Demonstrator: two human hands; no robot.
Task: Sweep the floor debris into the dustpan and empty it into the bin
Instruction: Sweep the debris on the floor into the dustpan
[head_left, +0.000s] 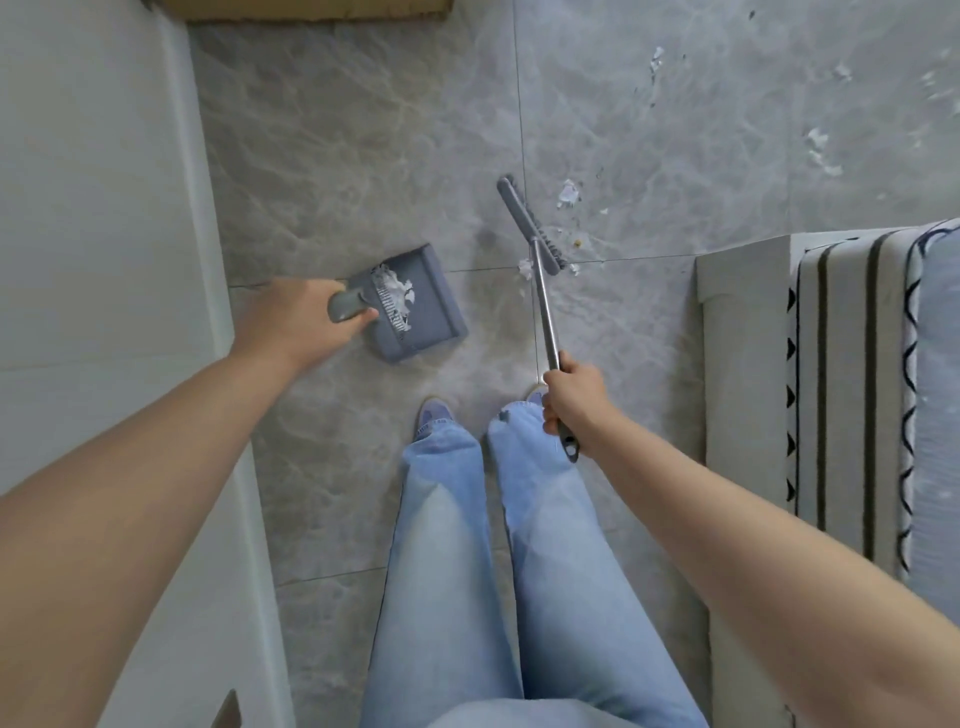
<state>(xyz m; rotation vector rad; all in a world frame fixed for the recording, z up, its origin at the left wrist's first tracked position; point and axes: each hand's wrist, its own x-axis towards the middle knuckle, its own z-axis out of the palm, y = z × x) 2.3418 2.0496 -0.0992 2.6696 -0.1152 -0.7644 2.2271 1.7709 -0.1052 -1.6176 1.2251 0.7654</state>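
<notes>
Grey marbled floor tiles (363, 156), seen from above; white wall (93, 208) on one side, a striped bed edge (852, 374) on the other. Landmark: dustpan (431, 312), grey, held low over the floor near the wall

Left hand (296, 322) wrapped round the dustpan handle, fingers curled under it. White paper scraps (396, 291) lie inside the pan, by its comb ridge

Right hand (571, 400) gripping the broom (545, 312) at the upper end of its metal shaft, fist closed round it. Broom head (530, 223) sits beyond the dustpan, toward the bed side, apart from the pan's open lip

Loose debris (569, 193) on the floor just past the broom head; more white bits (818, 145) scattered well beyond, far from the dustpan. One small scrap (525, 267) lies between dustpan and broom shaft

Jeans (467, 545) and shoes (434, 413) below the dustpan in view
</notes>
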